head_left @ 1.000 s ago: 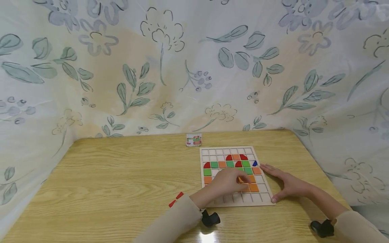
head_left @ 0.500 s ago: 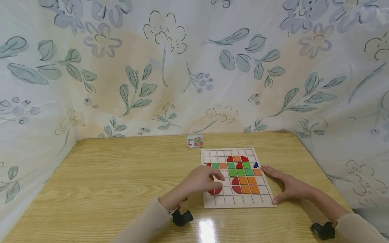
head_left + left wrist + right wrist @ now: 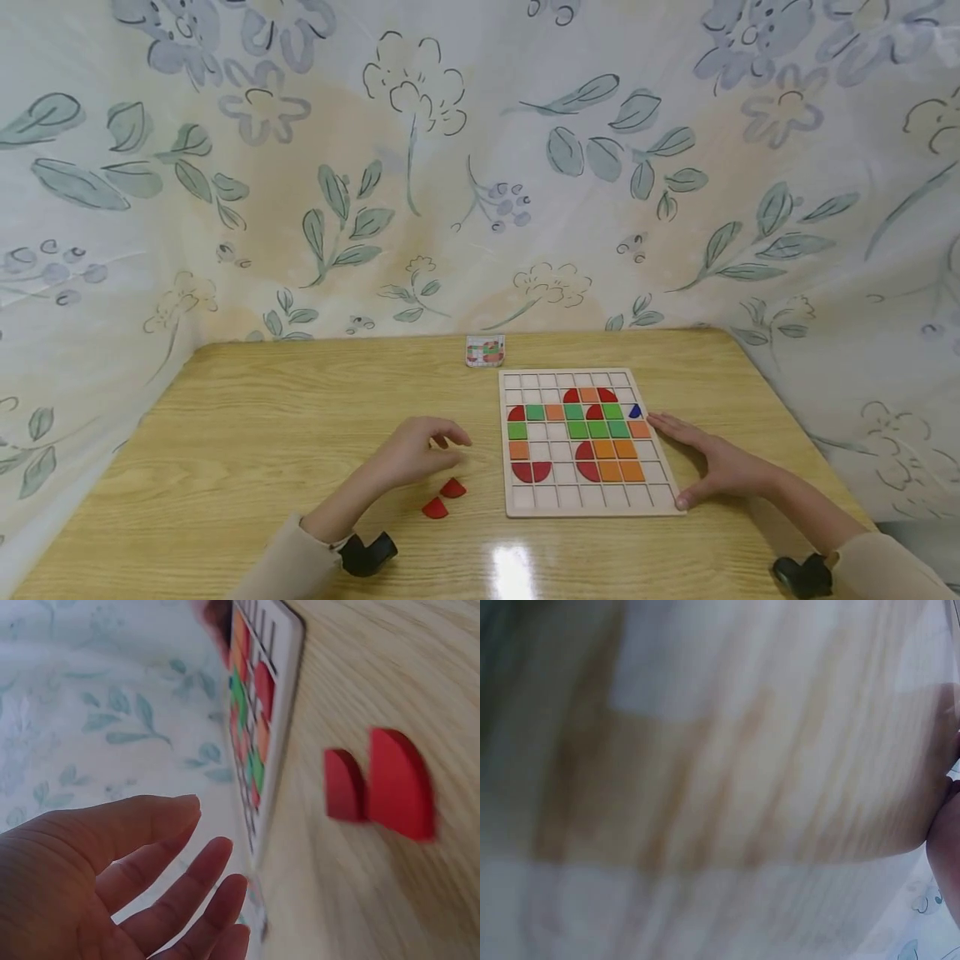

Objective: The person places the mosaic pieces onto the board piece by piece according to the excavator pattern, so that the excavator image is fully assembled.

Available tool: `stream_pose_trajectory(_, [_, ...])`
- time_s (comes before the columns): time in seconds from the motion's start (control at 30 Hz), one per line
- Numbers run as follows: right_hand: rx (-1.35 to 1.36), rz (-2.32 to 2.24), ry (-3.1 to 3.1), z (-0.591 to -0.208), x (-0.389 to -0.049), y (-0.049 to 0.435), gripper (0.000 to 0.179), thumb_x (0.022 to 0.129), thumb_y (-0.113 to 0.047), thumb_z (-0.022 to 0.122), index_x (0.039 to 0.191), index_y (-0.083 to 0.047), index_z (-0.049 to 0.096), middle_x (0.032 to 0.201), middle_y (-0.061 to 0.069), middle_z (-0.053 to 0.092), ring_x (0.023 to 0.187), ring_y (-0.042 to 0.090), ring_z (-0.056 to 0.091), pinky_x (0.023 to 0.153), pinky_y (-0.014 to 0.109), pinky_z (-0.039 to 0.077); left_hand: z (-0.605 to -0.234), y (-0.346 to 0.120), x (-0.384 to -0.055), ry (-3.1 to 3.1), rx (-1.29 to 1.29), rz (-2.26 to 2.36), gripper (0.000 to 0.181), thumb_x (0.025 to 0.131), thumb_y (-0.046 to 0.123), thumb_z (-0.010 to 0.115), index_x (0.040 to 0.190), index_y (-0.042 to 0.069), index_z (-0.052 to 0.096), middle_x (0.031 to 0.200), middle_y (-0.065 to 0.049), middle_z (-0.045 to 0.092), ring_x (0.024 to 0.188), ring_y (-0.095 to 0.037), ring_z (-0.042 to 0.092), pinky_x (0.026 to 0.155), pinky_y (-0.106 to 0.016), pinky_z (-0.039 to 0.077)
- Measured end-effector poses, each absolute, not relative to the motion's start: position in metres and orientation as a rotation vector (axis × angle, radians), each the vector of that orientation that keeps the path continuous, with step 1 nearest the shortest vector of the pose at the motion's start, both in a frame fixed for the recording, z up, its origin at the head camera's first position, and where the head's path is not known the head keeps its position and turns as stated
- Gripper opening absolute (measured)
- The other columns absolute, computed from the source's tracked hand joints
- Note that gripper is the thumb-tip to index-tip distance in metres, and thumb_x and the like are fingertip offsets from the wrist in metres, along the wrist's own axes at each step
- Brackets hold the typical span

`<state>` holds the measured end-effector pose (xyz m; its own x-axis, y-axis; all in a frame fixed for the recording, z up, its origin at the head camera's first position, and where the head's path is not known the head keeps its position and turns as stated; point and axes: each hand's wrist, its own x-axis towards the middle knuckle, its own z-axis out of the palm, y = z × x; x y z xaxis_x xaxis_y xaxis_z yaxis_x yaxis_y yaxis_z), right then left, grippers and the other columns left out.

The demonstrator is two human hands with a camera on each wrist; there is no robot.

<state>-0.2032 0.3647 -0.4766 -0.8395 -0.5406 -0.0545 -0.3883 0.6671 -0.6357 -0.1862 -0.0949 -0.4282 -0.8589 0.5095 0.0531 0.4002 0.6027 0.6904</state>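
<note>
My left hand (image 3: 420, 450) hovers left of the pale grid board, its fingers loosely bent with nothing between them. Just below it on the table lie two red quarter-circle pieces (image 3: 435, 507), which the left wrist view shows side by side as red wedges (image 3: 400, 784). The grid board (image 3: 528, 498) carries green, orange and red pieces in its cells. A small blue piece (image 3: 635, 412) sits near its right side. My right hand (image 3: 720, 467) rests at the board's right edge, fingers spread, thumb at the near right corner. The right wrist view is mostly blurred wood.
A small card (image 3: 485, 351) with a coloured pattern lies behind the board. The wood-grain table (image 3: 300, 392) ends at a flowered cloth (image 3: 450, 208) hanging behind and at the sides. Black wrist-camera mounts (image 3: 367, 554) sit under both sleeves.
My left hand has drawn back leftward from over the board to beside it, uncovering the pieces there and the two red ones on the table. My right hand has stayed at the board's edge.
</note>
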Motion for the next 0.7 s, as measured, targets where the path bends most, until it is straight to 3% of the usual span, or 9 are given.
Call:
stream_pose_trajectory(0.3, [-0.742, -0.960, 2.623, -0.477, -0.203, 0.365, 0.105, 0.062, -0.034, 0.083, 0.147, -0.016, 0.024, 0.150, 0.021, 0.018, 0.117, -0.029, 0.001, 0.093, 0.073, 0.015, -0.438, -0.113, -0.181, 2.632, 0.711, 1.076, 0.027, 0.075, 0.003, 0.069, 0.101, 0.011, 0.069, 0.103, 0.001, 0.065, 0.093, -0.020, 0.056, 0.074, -0.034, 0.046])
stream_pose_trajectory(0.7, [-0.736, -0.963, 2.621, -0.477, -0.203, 0.365, 0.105, 0.063, -0.033, 0.083, 0.147, -0.016, 0.024, 0.149, 0.022, 0.019, 0.116, -0.030, 0.002, 0.093, 0.073, 0.015, -0.449, -0.116, -0.175, 2.575, 0.791, 1.020, 0.031, 0.076, 0.001, 0.069, 0.102, 0.017, 0.068, 0.106, 0.007, 0.064, 0.101, -0.016, 0.056, 0.088, -0.039, 0.045])
